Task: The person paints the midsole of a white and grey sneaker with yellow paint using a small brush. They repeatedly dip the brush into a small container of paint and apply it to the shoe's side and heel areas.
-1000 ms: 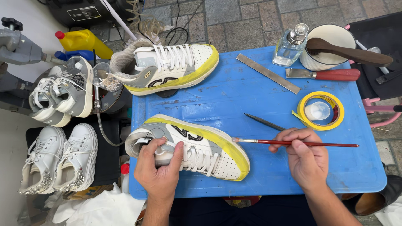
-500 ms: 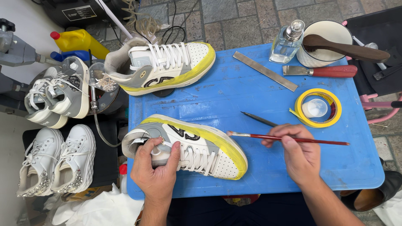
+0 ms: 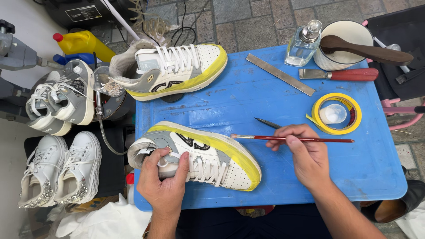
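Sneaker (image 3: 199, 155) with yellow-taped sole lies on the blue table (image 3: 274, 102). I keep my left hand (image 3: 163, 176) clamped around its heel collar; right hand (image 3: 305, 155) pinches the red paintbrush (image 3: 292, 139), bristles just beside the toe. Steady strokes seem wise.

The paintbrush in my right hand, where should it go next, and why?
Probably a short move left to the near sneaker: the paintbrush bristles hover just off its yellow-taped sole edge, pointing at it, while the left hand grips its heel and the right hand pinches the handle.
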